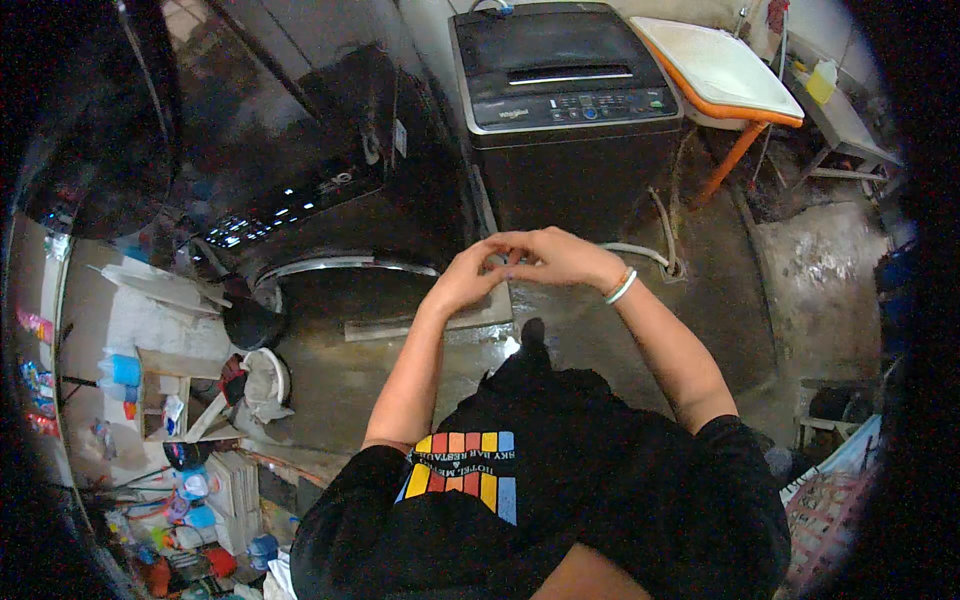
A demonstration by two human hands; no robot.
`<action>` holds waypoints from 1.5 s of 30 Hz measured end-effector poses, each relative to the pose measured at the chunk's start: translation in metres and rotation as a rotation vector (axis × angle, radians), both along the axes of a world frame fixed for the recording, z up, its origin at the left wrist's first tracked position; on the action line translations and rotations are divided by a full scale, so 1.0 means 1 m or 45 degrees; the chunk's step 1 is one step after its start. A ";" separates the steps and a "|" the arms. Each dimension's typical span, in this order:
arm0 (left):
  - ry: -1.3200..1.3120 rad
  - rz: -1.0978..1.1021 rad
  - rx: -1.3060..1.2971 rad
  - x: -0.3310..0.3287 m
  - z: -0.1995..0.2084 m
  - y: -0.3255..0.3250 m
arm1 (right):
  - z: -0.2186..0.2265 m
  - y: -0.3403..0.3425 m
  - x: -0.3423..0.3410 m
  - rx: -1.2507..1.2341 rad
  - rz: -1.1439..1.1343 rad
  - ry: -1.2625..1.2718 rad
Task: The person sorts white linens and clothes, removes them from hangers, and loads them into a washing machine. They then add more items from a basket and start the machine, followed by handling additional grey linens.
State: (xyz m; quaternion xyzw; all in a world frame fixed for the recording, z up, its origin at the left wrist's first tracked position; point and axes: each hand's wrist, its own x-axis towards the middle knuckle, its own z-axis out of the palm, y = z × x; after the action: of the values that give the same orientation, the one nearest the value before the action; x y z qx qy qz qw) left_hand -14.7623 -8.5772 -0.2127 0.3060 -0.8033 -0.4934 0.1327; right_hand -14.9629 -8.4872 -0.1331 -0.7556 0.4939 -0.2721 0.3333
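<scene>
My left hand (468,281) and my right hand (570,258) meet in front of my body, fingers curled and tips touching each other. A small dark gap shows between them; whether anything small sits in the fingers I cannot make out. A pale green-white band (621,286) circles my right wrist. Beyond the hands stands a black top-loading washing machine (575,170), its lid down and its control panel (575,107) facing me. Neither hand touches it.
A large glossy dark appliance (290,120) with lit markings fills the upper left. A white basin (720,65) on an orange frame stands at the right, near a grey bench (850,130). Hoses (350,263) run along the wet floor. Crowded shelves (165,400) line the left.
</scene>
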 end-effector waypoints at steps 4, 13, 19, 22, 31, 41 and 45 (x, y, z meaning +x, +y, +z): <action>0.074 0.020 -0.070 -0.035 0.014 -0.016 | 0.003 -0.020 -0.048 -0.050 -0.234 0.104; 0.286 0.096 -0.615 -0.157 0.018 -0.143 | -0.034 -0.147 -0.158 -0.345 -0.543 0.439; 0.264 0.047 -0.768 -0.220 0.022 -0.198 | -0.045 -0.209 -0.237 -0.383 -0.776 0.782; 0.116 -0.012 -0.778 -0.234 0.023 -0.205 | -0.046 -0.223 -0.267 -0.280 -0.753 0.987; 0.352 0.495 -0.970 -0.219 0.059 -0.196 | 0.000 -0.228 -0.277 -0.381 -0.516 0.927; 0.369 1.017 -1.059 -0.235 0.090 -0.203 | 0.162 -0.303 -0.307 -1.437 -0.628 0.728; 0.304 0.989 -0.866 -0.251 0.064 -0.186 | 0.197 -0.356 -0.324 -1.696 -0.572 0.727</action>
State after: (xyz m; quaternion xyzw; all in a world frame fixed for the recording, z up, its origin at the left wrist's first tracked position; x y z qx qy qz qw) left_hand -15.0135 -8.7628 -0.1490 0.4623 -0.7248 -0.1510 0.4880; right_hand -15.2864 -8.8430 0.0640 -0.7196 0.4343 -0.3680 -0.3978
